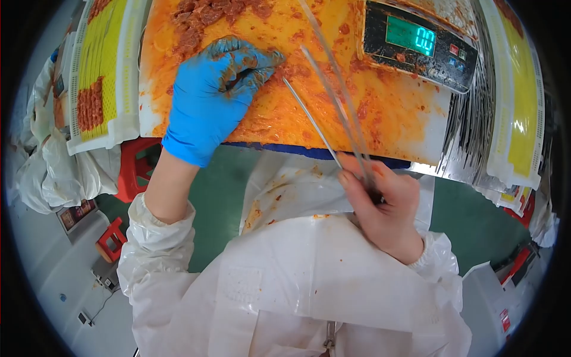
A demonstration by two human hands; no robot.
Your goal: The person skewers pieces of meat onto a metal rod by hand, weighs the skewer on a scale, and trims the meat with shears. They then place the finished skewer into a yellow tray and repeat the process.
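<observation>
My left hand [211,98] wears a blue glove smeared with orange marinade. It is over the cutting board [428,122], thumb and fingertips pressed together in a pinch. Whatever lies between those fingertips, if anything, is too small to make out. Marinated meat pieces [193,27] are heaped just beyond this hand. Bare and closed, my right hand [389,205] grips several thin metal skewers [310,117] in front of the board's near edge. The skewers point up and away over the board, some blurred by motion. One tip is close to the left fingertips, apart from them.
A digital scale [380,58] reading 0.0 is at the board's far right. Loose metal skewers [470,128] lie beside the board. Yellow-lined white trays flank it: the left tray [128,77] holds skewered meat [90,107]; the right tray [496,134] is partly visible. Red stools [128,172] stand below.
</observation>
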